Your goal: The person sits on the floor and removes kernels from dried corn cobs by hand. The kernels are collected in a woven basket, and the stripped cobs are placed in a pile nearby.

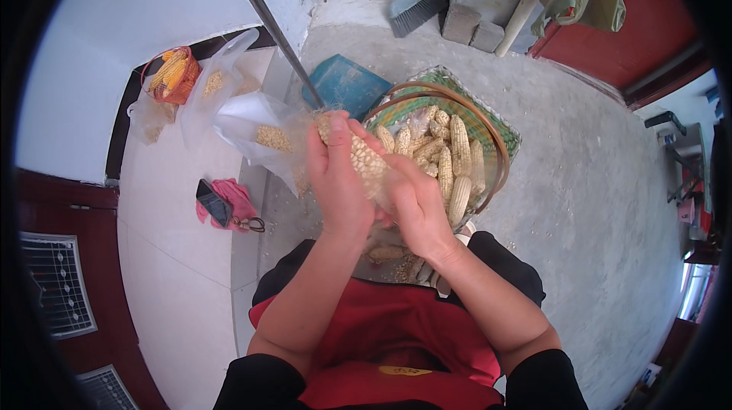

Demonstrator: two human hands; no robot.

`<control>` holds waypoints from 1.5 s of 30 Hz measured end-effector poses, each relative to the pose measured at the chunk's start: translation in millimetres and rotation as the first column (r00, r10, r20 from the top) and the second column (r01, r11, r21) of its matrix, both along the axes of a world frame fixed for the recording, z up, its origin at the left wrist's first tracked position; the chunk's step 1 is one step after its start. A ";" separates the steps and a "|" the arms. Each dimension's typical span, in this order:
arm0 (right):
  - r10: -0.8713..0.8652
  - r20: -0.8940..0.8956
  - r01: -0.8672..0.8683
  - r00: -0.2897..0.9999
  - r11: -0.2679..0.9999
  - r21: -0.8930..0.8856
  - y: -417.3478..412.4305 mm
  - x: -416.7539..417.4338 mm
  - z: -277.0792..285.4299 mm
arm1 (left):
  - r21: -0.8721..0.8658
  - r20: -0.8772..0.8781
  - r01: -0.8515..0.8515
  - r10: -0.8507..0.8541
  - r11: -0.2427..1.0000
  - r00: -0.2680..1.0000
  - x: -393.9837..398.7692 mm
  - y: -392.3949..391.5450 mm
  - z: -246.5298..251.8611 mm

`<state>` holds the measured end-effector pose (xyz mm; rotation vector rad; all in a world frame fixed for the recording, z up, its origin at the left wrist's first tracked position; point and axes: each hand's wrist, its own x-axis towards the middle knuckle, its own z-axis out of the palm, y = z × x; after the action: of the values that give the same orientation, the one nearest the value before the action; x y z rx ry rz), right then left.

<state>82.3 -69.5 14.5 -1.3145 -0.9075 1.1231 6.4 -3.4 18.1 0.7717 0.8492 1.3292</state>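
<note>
A dried ear of pale corn (366, 159) is held up before me, slanting from upper left to lower right. My left hand (342, 181) grips its upper left end, the thumb along its side. Around its lower right end my right hand (416, 198) is closed, slightly blurred. Behind the hands, to the right, a green woven basket (506, 124) with brown handles holds several dried ears (459, 147). Below my hands, near my lap, lie another ear (387, 252) and loose kernels (407, 268), partly hidden by my wrists. Their container cannot be made out.
A blue dustpan (349, 84) lies behind the basket. On the pale ledge at left are plastic bags with kernels (273, 138), a red basket of corn (189, 79), and a pink cloth (237, 198) under a dark object. A broom (414, 6) and grey blocks (461, 23) stand farther back.
</note>
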 end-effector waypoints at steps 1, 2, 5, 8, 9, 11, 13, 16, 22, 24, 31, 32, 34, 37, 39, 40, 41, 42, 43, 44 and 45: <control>-0.013 0.008 0.013 1.000 1.000 0.025 0.5 -0.9 -1.7 | 0.003 0.009 -0.005 0.004 1.000 1.000 1.5 -0.6 0.7; -0.002 0.022 0.002 1.000 1.000 0.023 0.5 0.0 -1.7 | 0.006 0.018 -0.009 0.009 1.000 1.000 2.5 -0.9 1.1; 0.026 0.078 -0.028 0.997 0.999 0.026 0.5 2.8 -2.0 | 0.024 0.015 0.005 -0.005 1.000 1.000 1.8 -1.3 -1.6; 0.030 0.153 -0.037 0.988 0.998 0.049 0.0 3.9 -4.4 | 0.023 -0.010 -0.004 0.004 1.000 1.000 1.6 -1.2 -5.8; 0.027 0.168 -0.038 0.985 0.998 0.058 0.6 4.0 -7.5 | 0.032 -0.012 0.000 0.001 0.999 1.000 2.0 -1.5 -5.8; 0.027 0.181 -0.039 0.983 0.997 0.062 0.7 4.6 -8.6 | 0.050 -0.017 0.007 -0.006 0.999 1.000 2.7 -2.1 -5.8; 0.035 0.174 -0.045 0.984 0.998 0.052 0.4 4.9 -5.7 | 0.054 -0.052 0.008 -0.005 0.999 0.999 2.1 -2.5 -7.8; 0.041 0.144 -0.046 0.989 0.999 0.028 -0.6 3.7 -2.1 | 0.046 -0.069 0.011 -0.008 0.999 0.998 3.2 -3.4 -7.7; -0.011 0.090 0.009 0.996 1.000 0.027 -0.1 -0.7 -6.2 | 0.048 -0.052 0.027 -0.024 0.998 0.998 5.5 -4.9 -4.4; -0.018 0.061 0.017 0.998 1.000 0.021 -0.4 -2.1 -10.9 | 0.053 -0.054 0.030 -0.027 0.998 0.998 5.6 -4.6 -2.8; -0.088 -0.464 0.004 0.881 0.984 -0.177 5.6 -1.3 0.5 | -0.054 0.093 0.115 -0.110 0.992 0.990 -6.5 7.4 1.6; -0.106 -0.476 0.007 0.873 0.979 -0.205 7.8 -0.5 0.0 | -0.081 0.120 0.126 -0.116 0.989 0.986 -8.7 8.8 1.9; -0.146 -0.501 0.012 0.853 0.965 -0.261 10.6 0.9 -1.8 | -0.092 0.144 0.147 -0.133 0.985 0.981 -12.7 10.3 2.5; -0.015 -0.459 -0.086 0.888 0.977 -0.198 6.7 2.7 -5.4 | -0.085 0.159 0.157 -0.142 0.984 0.977 -14.6 11.9 1.9; -0.030 -0.495 -0.081 0.869 0.976 -0.202 7.3 0.7 -6.5 | -0.085 0.174 0.157 -0.140 0.984 0.975 -14.8 12.9 1.8; -0.038 -0.511 -0.079 0.859 0.976 -0.204 7.3 0.3 -6.8 | -0.090 0.187 0.156 -0.138 0.984 0.973 -14.9 13.5 2.1; -0.052 -0.521 -0.074 0.852 0.973 -0.219 6.9 0.6 -5.0 | -0.095 0.201 0.157 -0.135 0.983 0.970 -15.1 13.9 2.3; -0.063 -0.531 -0.074 0.845 0.970 -0.232 6.8 0.6 -1.5 | -0.094 0.200 0.156 -0.135 0.983 0.970 -15.9 14.6 1.8; -0.073 -0.540 -0.073 0.838 0.967 -0.245 6.8 0.7 0.3 | -0.092 0.199 0.156 -0.135 0.983 0.971 -16.8 15.3 0.8; -0.044 -0.518 -0.087 0.854 0.970 -0.226 6.8 0.8 -1.0 | -0.090 0.198 0.156 -0.136 0.984 0.971 -17.3 15.8 0.3; -0.018 -0.493 -0.099 0.870 0.973 -0.210 6.1 1.3 -3.6 | -0.090 0.193 0.155 -0.135 0.984 0.972 -16.7 15.7 0.1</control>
<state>83.6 -63.4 10.9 -1.1084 -0.4343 1.5441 -10.3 12.3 18.2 0.6056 0.6941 1.1963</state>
